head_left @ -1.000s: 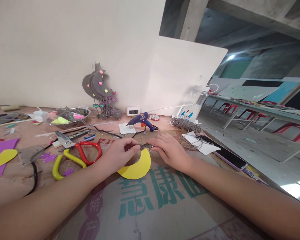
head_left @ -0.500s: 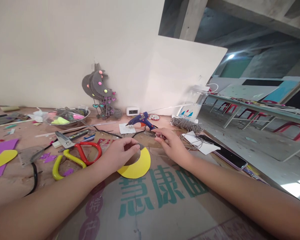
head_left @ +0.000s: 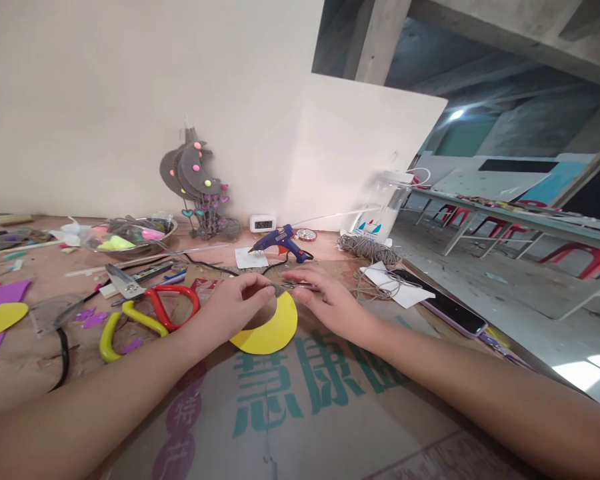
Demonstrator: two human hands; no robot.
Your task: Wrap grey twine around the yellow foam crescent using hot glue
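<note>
A yellow crescent-shaped piece (head_left: pixel 273 333) lies on the cardboard in front of me, with a bit of grey material (head_left: pixel 279 291) at its upper tip. My left hand (head_left: pixel 245 303) pinches that upper end between thumb and fingers, hiding part of it. Just to the right, my right hand (head_left: pixel 325 297) is closed around a slim metal tool (head_left: pixel 300 285) that looks like tweezers; its tip points left at the grey end. Whether the tip touches is too small to tell. Behind the hands a blue glue gun (head_left: pixel 281 243) rests with its nozzle over a white paper square (head_left: pixel 251 258).
Scissors with red and yellow handles (head_left: pixel 173 307) lie left, near purple sheet pieces (head_left: pixel 10 293). A bowl of supplies (head_left: pixel 130 243), hanging grey moon ornaments (head_left: pixel 195 173) and a digital clock (head_left: pixel 263 223) are behind. Grey cord (head_left: pixel 370 250), a jug (head_left: pixel 380 207) and a phone (head_left: pixel 443 303) stand right.
My right hand has moved left from beside the glue gun's handle, bringing the slim metal tool to the grey end of the crescent. The left hand keeps its pinch.
</note>
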